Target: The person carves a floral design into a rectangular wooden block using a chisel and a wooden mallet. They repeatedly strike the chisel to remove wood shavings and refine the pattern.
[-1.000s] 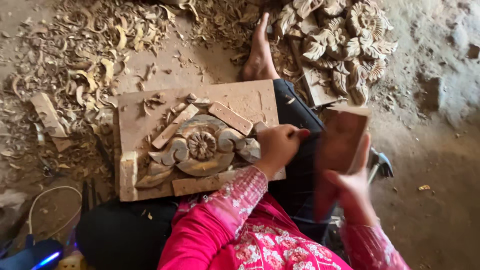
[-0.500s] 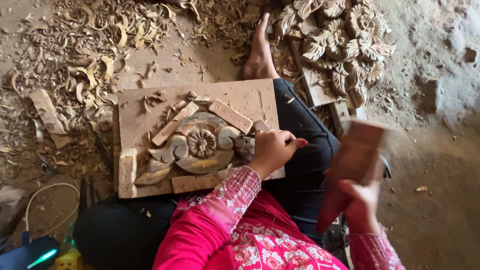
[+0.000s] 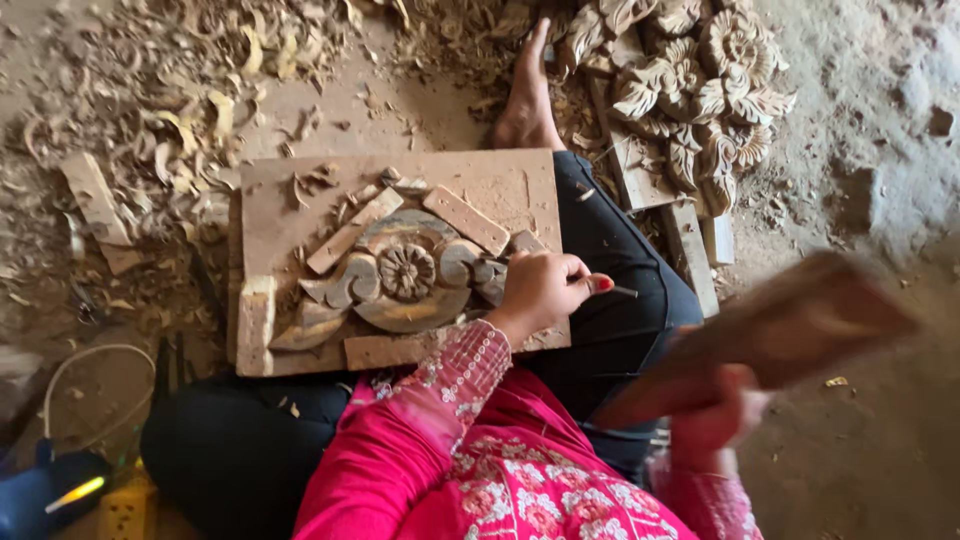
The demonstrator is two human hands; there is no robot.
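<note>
Compared with half a second back, the wooden mallet [image 3: 790, 325] has tipped over from near-upright to lying almost flat, its head now pointing out to the person's right and blurred with motion — the left hand hasn't budged.

Biggest thing in play is the work board [image 3: 300, 195] resting across the person's lap, with the half-carved flower-and-scroll piece [image 3: 405, 275] blocked in by small wood strips. On its right end sits the left hand [image 3: 540, 292], fingers wrapped tight around a thin chisel [image 3: 618, 291]. Only the butt end pokes out of the fist; the cutting end is hidden under the hand, so where it bites can't be seen.

What matters here is the line-up — the chisel's long axis runs roughly left-right, butt aimed to the person's right, and the mallet sits on that same side, lower and well apart from it. The right hand [image 3: 715, 425] is clenched round the mallet's handle, blurry, near the pink sleeve [image 3: 440, 400].

Finished carved flowers [image 3: 700, 80] and curled shavings [image 3: 180, 90] lie on the dirt floor beyond.
</note>
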